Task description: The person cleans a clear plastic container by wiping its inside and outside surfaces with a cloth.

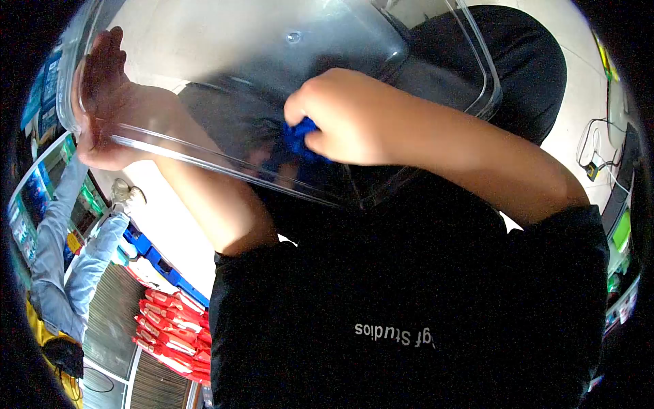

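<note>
A large clear plastic box is held tilted in front of me, over my legs. My left hand grips its left side near a corner, with the fingers seen partly through the clear wall. My right hand is closed on a bunched blue cloth and sits at the inside of the box, close to its near wall. Most of the cloth is hidden under the fingers.
Dark trousers show behind the box. Left, another person stands in light blue jeans by shop shelves. Red packets are stacked at lower left. A cable with a plug lies on the pale floor at right.
</note>
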Available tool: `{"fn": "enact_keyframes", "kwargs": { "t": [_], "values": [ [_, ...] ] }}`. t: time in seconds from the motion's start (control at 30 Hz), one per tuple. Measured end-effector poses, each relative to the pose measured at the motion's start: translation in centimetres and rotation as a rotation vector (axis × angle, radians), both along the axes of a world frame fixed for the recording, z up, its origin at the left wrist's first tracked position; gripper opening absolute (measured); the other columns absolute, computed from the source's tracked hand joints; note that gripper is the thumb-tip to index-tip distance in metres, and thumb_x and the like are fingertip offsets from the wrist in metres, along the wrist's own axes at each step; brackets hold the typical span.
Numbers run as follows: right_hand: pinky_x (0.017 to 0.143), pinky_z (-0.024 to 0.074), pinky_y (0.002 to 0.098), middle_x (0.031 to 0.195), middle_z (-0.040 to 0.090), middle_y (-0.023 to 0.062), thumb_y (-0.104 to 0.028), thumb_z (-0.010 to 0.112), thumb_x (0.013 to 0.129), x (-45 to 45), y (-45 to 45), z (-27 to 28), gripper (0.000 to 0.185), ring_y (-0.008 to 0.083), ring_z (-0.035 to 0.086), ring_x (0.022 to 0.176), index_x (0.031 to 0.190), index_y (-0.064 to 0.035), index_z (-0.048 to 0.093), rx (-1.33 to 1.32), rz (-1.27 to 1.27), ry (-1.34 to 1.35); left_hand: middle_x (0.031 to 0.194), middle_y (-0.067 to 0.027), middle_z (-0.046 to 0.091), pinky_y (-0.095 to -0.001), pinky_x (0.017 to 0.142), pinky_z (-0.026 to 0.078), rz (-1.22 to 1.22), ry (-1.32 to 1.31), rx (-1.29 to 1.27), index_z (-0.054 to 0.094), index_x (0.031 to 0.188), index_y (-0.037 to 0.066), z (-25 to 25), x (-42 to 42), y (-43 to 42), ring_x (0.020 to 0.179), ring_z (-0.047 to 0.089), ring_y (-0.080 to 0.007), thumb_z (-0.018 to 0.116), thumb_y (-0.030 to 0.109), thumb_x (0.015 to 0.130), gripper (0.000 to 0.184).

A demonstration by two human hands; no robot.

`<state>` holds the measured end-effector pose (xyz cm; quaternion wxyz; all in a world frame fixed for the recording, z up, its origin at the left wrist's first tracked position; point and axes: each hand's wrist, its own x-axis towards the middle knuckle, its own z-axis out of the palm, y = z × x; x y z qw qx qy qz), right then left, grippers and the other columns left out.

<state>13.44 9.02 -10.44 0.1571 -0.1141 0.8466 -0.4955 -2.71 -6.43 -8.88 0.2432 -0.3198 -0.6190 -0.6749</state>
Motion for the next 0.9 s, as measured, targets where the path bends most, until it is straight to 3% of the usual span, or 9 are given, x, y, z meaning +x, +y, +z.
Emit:
{"fn": "enact_keyframes", "kwargs": {
  "t": [0.13, 0.2, 0.3, 0.37, 0.47, 0.63, 0.77, 0.83, 0.9],
  "values": [
    [0.072, 0.0484, 0.0462, 0.079, 0.063, 0.0193, -0.008, 0.065, 0.068, 0.6, -0.5, 0.4, 0.019, 0.0393, 0.061, 0.079, 0.086, -0.0018, 0.065, -0.029, -0.022, 0.121, 0.097, -0.0269, 0.065, -0.0393, 0.080, 0.051, -0.246, -0.009, 0.185, 0.061, 0.105, -0.010, -0.7, -0.8, -0.3, 0.091, 0.065, -0.0373, 0.025, 0.039, 0.080, 0.066],
    [0.073, 0.0485, 0.0463, 0.080, 0.063, 0.0198, -0.007, 0.064, 0.069, 0.1, -1.1, -0.8, 0.017, 0.0392, 0.061, 0.080, 0.085, -0.0008, 0.063, 0.110, -0.040, 0.067, 0.096, -0.0264, 0.065, -0.0391, 0.078, 0.051, -0.340, 0.045, 0.246, 0.061, 0.105, -0.010, -0.4, -0.4, 0.3, 0.090, 0.065, -0.0371, 0.025, 0.040, 0.080, 0.067],
    [0.074, 0.0487, 0.0459, 0.078, 0.062, 0.0218, -0.006, 0.062, 0.071, -0.6, -1.5, -2.3, 0.013, 0.0387, 0.061, 0.081, 0.082, -0.0001, 0.062, 0.217, -0.128, 0.096, 0.099, -0.0270, 0.065, -0.0405, 0.080, 0.049, -0.021, 0.039, -0.010, 0.060, 0.107, -0.010, -0.1, 0.3, -0.1, 0.092, 0.064, -0.0390, 0.025, 0.041, 0.079, 0.067],
    [0.073, 0.0490, 0.0459, 0.078, 0.062, 0.0209, -0.005, 0.060, 0.072, -0.4, -1.7, -2.1, 0.013, 0.0379, 0.061, 0.082, 0.084, -0.0007, 0.060, 0.258, -0.103, 0.091, 0.099, -0.0286, 0.064, -0.0416, 0.080, 0.048, -0.220, -0.046, 0.174, 0.059, 0.109, -0.010, -0.8, -0.5, -0.8, 0.093, 0.063, -0.0401, 0.026, 0.041, 0.079, 0.068],
    [0.071, 0.0491, 0.0465, 0.082, 0.060, 0.0161, -0.005, 0.059, 0.074, 0.4, -1.3, -2.1, 0.018, 0.0370, 0.060, 0.080, 0.092, -0.0027, 0.057, 0.233, -0.159, 0.093, 0.102, -0.0292, 0.063, -0.0435, 0.083, 0.047, -0.221, -0.064, 0.172, 0.058, 0.112, -0.010, -0.8, 0.0, -0.7, 0.096, 0.062, -0.0418, 0.028, 0.041, 0.079, 0.067],
    [0.070, 0.0495, 0.0452, 0.081, 0.057, 0.0159, -0.005, 0.061, 0.073, 1.4, 0.3, -0.1, 0.027, 0.0363, 0.060, 0.080, 0.099, -0.0038, 0.057, 0.293, -0.238, 0.165, 0.108, -0.0315, 0.060, -0.0446, 0.088, 0.046, -0.318, -0.130, 0.249, 0.056, 0.114, -0.011, -1.2, 0.2, -0.6, 0.101, 0.060, -0.0435, 0.029, 0.036, 0.080, 0.064],
    [0.073, 0.0499, 0.0428, 0.081, 0.056, 0.0166, -0.007, 0.063, 0.071, 2.5, 3.7, 2.0, 0.036, 0.0348, 0.058, 0.084, 0.106, -0.0075, 0.062, 0.344, -0.228, 0.252, 0.106, -0.0309, 0.061, -0.0457, 0.094, 0.044, -0.059, -0.269, 0.147, 0.056, 0.112, -0.012, -0.9, 0.6, -0.4, 0.101, 0.060, -0.0422, 0.029, 0.034, 0.081, 0.062],
    [0.075, 0.0501, 0.0416, 0.088, 0.059, 0.0178, -0.005, 0.063, 0.069, 3.2, 5.7, 3.4, 0.030, 0.0340, 0.059, 0.086, 0.099, -0.0056, 0.065, 0.416, -0.212, 0.316, 0.105, -0.0305, 0.062, -0.0431, 0.093, 0.045, 0.000, -0.298, 0.134, 0.056, 0.112, -0.012, -0.8, 0.7, -0.4, 0.100, 0.062, -0.0400, 0.029, 0.033, 0.082, 0.060],
    [0.079, 0.0505, 0.0404, 0.091, 0.060, 0.0184, -0.005, 0.064, 0.067, 2.2, 7.7, 6.0, 0.029, 0.0338, 0.060, 0.088, 0.096, -0.0034, 0.066, 0.521, -0.221, 0.148, 0.106, -0.0295, 0.062, -0.0387, 0.090, 0.045, 0.026, -0.356, 0.094, 0.057, 0.110, -0.012, -0.9, -0.6, -1.1, 0.099, 0.062, -0.0384, 0.029, 0.032, 0.082, 0.059]
  ]
}}
